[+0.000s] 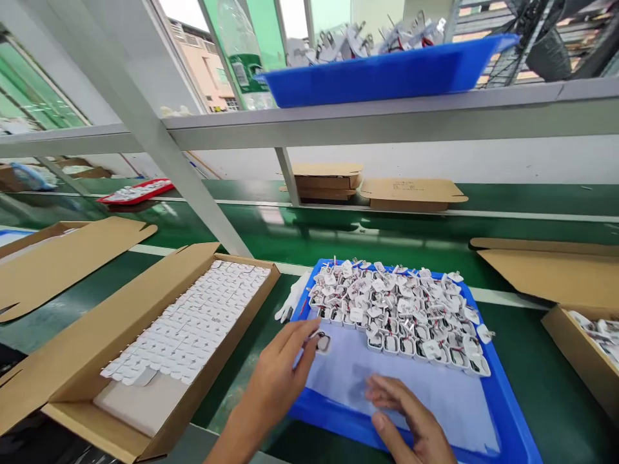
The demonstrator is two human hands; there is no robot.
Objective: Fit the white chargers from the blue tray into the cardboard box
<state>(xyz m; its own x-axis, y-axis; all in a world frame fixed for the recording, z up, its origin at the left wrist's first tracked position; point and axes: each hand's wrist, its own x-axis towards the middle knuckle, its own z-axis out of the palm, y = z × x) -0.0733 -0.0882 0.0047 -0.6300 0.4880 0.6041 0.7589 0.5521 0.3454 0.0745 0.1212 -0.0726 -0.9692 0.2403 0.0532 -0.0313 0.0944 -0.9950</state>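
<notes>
My left hand (285,361) is over the left edge of a blue tray (517,412), its thumb and fingers at a small white part (323,342) that lies on the tray's pale liner. Whether the fingers grip the part cannot be made out. My right hand (406,412), slightly blurred, is above the front of the liner with its fingers apart and nothing in them. Many white parts with small wires (401,303) stand in rows across the back of the tray.
An open cardboard box (256,306) with rows of white pieces stands at the left. Another box (580,354) is at the right edge. Overhead, a shelf (338,129) carries a blue tray (387,77) and a bottle (244,58).
</notes>
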